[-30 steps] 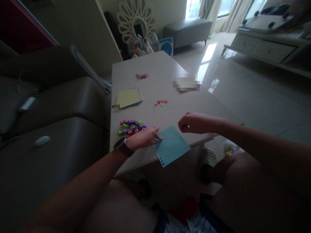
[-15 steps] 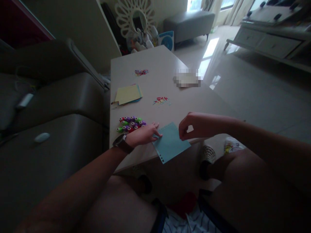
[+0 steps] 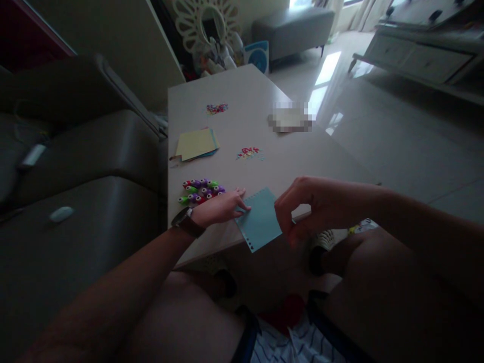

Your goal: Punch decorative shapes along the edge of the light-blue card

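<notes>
A light blue paper sheet (image 3: 259,219) with punched holes along two edges lies at the near edge of the pale table (image 3: 234,101), one corner hanging over. My left hand (image 3: 220,207), with a watch on the wrist, presses its fingers flat on the sheet's left edge. My right hand (image 3: 308,206) curls over the sheet's right corner, thumb and fingers pinched at the paper's edge. A cluster of small colourful paper punches (image 3: 201,190) sits just behind my left hand.
A stack of yellow and blue paper (image 3: 197,143) lies mid-table, with two little heaps of coloured confetti (image 3: 248,152) beyond. A grey sofa (image 3: 75,166) runs along the left. Tiled floor, a bench (image 3: 293,30) and a white cabinet (image 3: 419,55) lie to the right. My bare knees are below the table edge.
My right hand dropped from above the sheet onto its right corner and closed there. The left hand stayed pressed on the paper.
</notes>
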